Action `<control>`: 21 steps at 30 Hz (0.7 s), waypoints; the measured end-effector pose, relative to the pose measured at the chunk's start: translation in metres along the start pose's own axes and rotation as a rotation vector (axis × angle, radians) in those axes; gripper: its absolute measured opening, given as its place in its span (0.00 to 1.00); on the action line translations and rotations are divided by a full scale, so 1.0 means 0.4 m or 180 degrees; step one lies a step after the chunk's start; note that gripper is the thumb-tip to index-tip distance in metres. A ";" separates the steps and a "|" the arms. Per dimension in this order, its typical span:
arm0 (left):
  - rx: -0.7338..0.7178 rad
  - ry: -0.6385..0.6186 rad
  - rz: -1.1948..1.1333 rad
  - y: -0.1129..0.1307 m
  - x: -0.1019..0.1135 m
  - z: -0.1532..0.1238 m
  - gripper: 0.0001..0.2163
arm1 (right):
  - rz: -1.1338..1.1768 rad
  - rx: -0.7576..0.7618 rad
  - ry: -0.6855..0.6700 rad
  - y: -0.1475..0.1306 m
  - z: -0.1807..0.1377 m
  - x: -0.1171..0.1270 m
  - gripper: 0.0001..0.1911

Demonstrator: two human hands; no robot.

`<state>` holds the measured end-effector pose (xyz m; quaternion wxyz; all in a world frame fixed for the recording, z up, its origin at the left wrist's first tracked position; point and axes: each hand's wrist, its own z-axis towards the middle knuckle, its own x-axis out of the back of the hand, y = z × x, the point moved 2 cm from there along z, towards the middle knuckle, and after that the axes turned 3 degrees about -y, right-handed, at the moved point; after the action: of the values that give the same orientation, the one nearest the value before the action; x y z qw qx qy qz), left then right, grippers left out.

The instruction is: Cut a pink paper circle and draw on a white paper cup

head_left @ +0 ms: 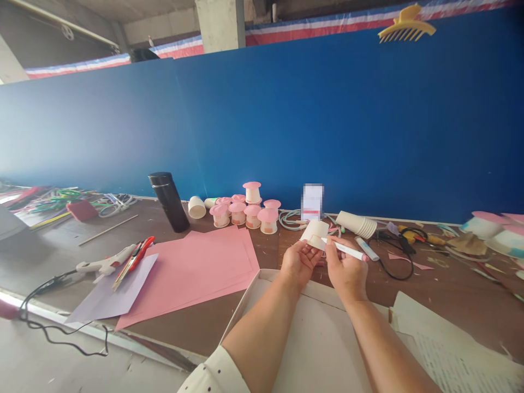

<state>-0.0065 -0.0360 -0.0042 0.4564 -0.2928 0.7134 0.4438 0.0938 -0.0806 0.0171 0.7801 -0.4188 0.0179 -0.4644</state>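
Observation:
In the head view, my left hand (299, 262) holds a white paper cup (314, 232) upside down, its fingers curled under the rim. A white marker (347, 249) with a pink end is gripped in my right hand (346, 273), and its tip meets the cup's side. Whether the tip has left a mark is too small to tell. Behind my left hand stands a group of white cups with pink paper tops (268, 218). Just right of my hands lie a stack of nested paper cups (356, 224) and a white tube (367, 249).
A shallow white box (319, 333) lies under my forearms. To the left are pink paper sheets (204, 267), a lilac sheet (118, 295), a red utility knife (133, 261), a glue gun (107, 262) and a black flask (168, 202). A blue partition (286, 125) closes off the back.

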 end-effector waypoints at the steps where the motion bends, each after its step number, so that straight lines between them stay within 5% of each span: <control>1: 0.0003 -0.0015 0.0010 0.000 -0.001 0.000 0.05 | -0.0001 -0.0007 -0.0010 0.000 0.000 0.000 0.19; 12: 0.0050 -0.0210 0.0236 -0.003 -0.002 -0.004 0.09 | -0.0012 0.0067 0.0002 0.005 0.001 -0.002 0.20; 21: -0.0378 -0.0361 0.0470 -0.017 -0.001 0.004 0.10 | -0.0090 0.0052 -0.0037 0.008 -0.004 -0.007 0.17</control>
<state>-0.0004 -0.0376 -0.0066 0.4440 -0.2404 0.6785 0.5336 0.0937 -0.0789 0.0129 0.7770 -0.4154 0.0037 -0.4731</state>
